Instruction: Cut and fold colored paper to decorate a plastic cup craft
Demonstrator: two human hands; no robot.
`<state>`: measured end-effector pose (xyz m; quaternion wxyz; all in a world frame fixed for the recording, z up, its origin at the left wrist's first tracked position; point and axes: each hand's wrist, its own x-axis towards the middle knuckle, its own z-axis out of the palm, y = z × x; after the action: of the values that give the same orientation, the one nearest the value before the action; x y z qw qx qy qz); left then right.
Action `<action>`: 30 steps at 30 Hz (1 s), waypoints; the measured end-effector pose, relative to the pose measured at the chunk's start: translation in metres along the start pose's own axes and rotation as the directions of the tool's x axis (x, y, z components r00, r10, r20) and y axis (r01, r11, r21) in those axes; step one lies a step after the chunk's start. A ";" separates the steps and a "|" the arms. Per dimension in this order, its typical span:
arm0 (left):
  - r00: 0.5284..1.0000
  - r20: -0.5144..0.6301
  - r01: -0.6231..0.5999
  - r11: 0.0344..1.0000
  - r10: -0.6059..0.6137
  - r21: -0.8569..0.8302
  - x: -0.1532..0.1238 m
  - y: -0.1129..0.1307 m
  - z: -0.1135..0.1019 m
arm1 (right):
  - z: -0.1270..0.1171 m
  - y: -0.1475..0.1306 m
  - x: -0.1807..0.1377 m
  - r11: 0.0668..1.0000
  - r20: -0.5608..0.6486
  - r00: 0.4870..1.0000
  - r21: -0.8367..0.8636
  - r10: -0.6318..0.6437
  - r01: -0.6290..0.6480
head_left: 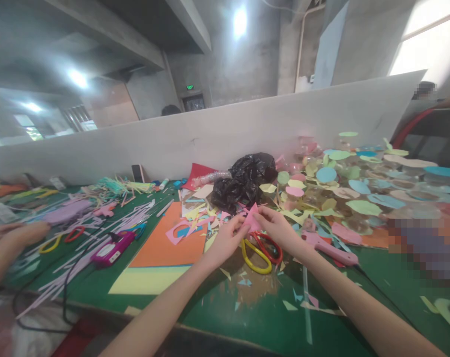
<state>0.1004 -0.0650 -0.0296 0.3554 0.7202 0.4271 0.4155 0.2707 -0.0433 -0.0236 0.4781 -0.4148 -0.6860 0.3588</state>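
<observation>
Between my two hands is a small piece of pink paper (252,218), raised above the table with a pointed top. My left hand (230,238) pinches its left side, and my right hand (275,224) grips its right side. Just below them lies a pair of scissors (257,265) with one yellow and one red handle; its blades are hidden. A pink glue gun (332,249) rests to the right of my right hand. Left of my left hand, orange paper sheets (165,250) lie under a pink paper scrap with a round hole (178,232).
A crumpled black plastic bag (243,181) sits behind my hands. Many clear cups topped with coloured paper discs (326,174) crowd the right. Paper strips, a purple power strip (113,248) and another person's hand (27,233) are on the left. A white partition (165,139) stands behind.
</observation>
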 end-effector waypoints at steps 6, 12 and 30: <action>1.000 0.024 0.017 0.999 -0.016 -0.033 0.001 0.001 0.000 | 0.001 0.001 0.001 1.000 -0.026 0.999 0.020 0.021 -0.021; 0.999 0.049 0.018 0.995 -0.023 0.096 0.000 -0.001 -0.001 | 0.000 0.000 0.000 0.999 -0.043 0.998 0.035 0.040 -0.038; 0.990 0.109 0.088 0.995 -0.094 0.055 0.002 0.004 0.002 | 0.001 -0.001 0.000 0.997 -0.078 0.994 0.042 0.071 -0.068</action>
<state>0.1042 -0.0647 -0.0264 0.3789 0.7308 0.4493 0.3471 0.2695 -0.0437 -0.0235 0.5000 -0.4430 -0.6445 0.3719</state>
